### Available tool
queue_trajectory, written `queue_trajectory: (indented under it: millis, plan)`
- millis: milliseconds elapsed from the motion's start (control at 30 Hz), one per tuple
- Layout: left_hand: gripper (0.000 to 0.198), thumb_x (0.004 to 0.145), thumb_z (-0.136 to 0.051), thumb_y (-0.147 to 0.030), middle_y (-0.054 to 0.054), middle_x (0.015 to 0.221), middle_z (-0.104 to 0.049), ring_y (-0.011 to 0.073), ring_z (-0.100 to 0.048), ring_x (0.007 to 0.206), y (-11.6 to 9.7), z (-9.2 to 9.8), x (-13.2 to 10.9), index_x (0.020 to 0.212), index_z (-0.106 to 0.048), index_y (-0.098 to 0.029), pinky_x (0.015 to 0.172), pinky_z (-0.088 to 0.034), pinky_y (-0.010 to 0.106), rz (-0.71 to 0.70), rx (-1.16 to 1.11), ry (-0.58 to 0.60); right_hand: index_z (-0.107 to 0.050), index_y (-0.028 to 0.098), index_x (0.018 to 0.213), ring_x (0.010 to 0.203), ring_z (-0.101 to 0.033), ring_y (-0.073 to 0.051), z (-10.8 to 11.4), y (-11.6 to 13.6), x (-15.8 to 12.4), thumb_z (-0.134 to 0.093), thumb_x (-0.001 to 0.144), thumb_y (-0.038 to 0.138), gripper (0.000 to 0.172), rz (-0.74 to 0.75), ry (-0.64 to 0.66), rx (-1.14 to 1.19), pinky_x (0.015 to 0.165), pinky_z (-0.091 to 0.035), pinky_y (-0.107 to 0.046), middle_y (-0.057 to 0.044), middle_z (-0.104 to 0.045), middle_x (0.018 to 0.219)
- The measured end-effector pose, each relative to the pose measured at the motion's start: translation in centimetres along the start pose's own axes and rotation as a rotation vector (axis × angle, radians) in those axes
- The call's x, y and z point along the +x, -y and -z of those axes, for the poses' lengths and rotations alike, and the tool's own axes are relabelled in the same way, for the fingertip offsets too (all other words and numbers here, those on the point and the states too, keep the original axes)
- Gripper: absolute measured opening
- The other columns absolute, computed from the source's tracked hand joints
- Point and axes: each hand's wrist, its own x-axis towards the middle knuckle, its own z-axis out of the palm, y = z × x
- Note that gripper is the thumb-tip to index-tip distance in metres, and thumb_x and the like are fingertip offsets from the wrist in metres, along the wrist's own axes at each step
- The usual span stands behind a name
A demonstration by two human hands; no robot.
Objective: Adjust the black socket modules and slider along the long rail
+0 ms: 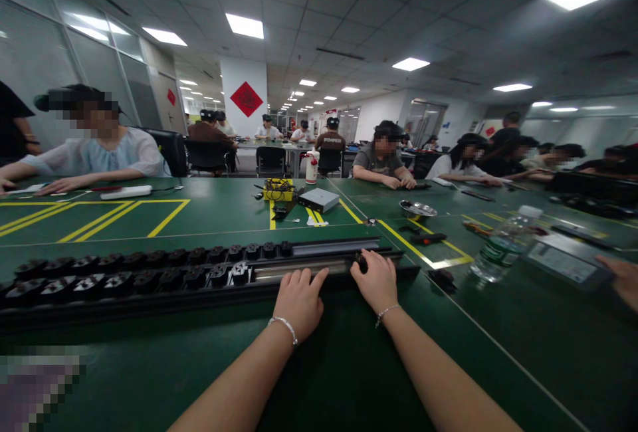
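Note:
A long black rail point(319, 266) lies across the green table in front of me, with two rows of several small black parts point(149, 269) slotted into its left half. My left hand point(299, 302) rests on the rail's near edge, fingers stretched forward and lying flat. My right hand point(379, 279) sits just to its right, fingers curled round a small black part point(363, 262) in the rail's near groove. Both wrists wear thin bracelets.
A clear water bottle point(503, 246) lies on its side at right near a flat device point(568, 262) and another person's hand point(623, 279). A metal dish point(417, 209), grey box point(319, 199) and yellow item point(278, 187) sit farther back. Several seated people surround the tables.

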Motion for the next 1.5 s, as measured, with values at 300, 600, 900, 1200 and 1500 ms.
queue_trajectory:
  millis: [300, 600, 900, 1200, 1500]
  plan:
    - [0.056, 0.074, -0.049, -0.023, 0.004, 0.1, -0.051, 0.0213, -0.044, 0.094, -0.05, 0.1, -0.03, 0.128, -0.036, -0.031, 0.085, -0.029, 0.036, 0.002, -0.002, -0.001, -0.058, 0.014, 0.108, 0.112, -0.046, -0.022, 0.15, 0.05, 0.05, -0.043, 0.075, 0.032, 0.041, -0.005, -0.008, 0.006, 0.1, -0.02, -0.04, -0.011, -0.059, 0.112]
    - [0.056, 0.074, -0.048, -0.022, 0.005, 0.101, -0.051, 0.0215, -0.044, 0.095, -0.08, 0.19, 0.01, 0.128, -0.036, -0.031, 0.085, -0.029, 0.036, 0.009, -0.001, 0.02, -0.059, 0.014, 0.106, 0.108, -0.049, -0.021, 0.19, -0.31, 0.3, -0.045, 0.074, 0.031, 0.039, 0.011, -0.019, 0.015, 0.097, -0.027, -0.034, -0.01, -0.06, 0.11]
    - [0.057, 0.074, -0.049, -0.022, 0.005, 0.101, -0.051, 0.0216, -0.044, 0.095, -0.08, 0.19, 0.01, 0.128, -0.035, -0.031, 0.085, -0.029, 0.036, 0.013, 0.005, 0.022, -0.064, 0.018, 0.092, 0.113, -0.044, -0.025, 0.24, -0.63, 0.16, -0.047, 0.073, 0.035, 0.03, 0.016, -0.042, -0.006, 0.098, -0.023, -0.042, -0.008, -0.058, 0.115]
    - [0.057, 0.074, -0.049, -0.022, 0.005, 0.102, -0.051, 0.0214, -0.044, 0.095, -0.11, 0.19, 0.02, 0.128, -0.035, -0.031, 0.086, -0.029, 0.036, 0.013, -0.008, 0.018, -0.063, 0.018, 0.095, 0.112, -0.046, -0.023, 0.11, -0.87, 0.27, -0.046, 0.073, 0.035, 0.033, 0.0, -0.024, 0.025, 0.099, -0.021, -0.042, -0.007, -0.06, 0.113]
    - [0.056, 0.074, -0.048, -0.022, 0.005, 0.099, -0.051, 0.0216, -0.044, 0.093, 0.12, -0.12, -0.02, 0.128, -0.036, -0.03, 0.084, -0.03, 0.036, -0.011, -0.012, -0.017, -0.062, 0.016, 0.099, 0.112, -0.046, -0.023, 0.29, -0.74, 0.31, -0.045, 0.074, 0.035, 0.036, -0.009, -0.013, 0.026, 0.099, -0.02, -0.041, -0.008, -0.059, 0.113]
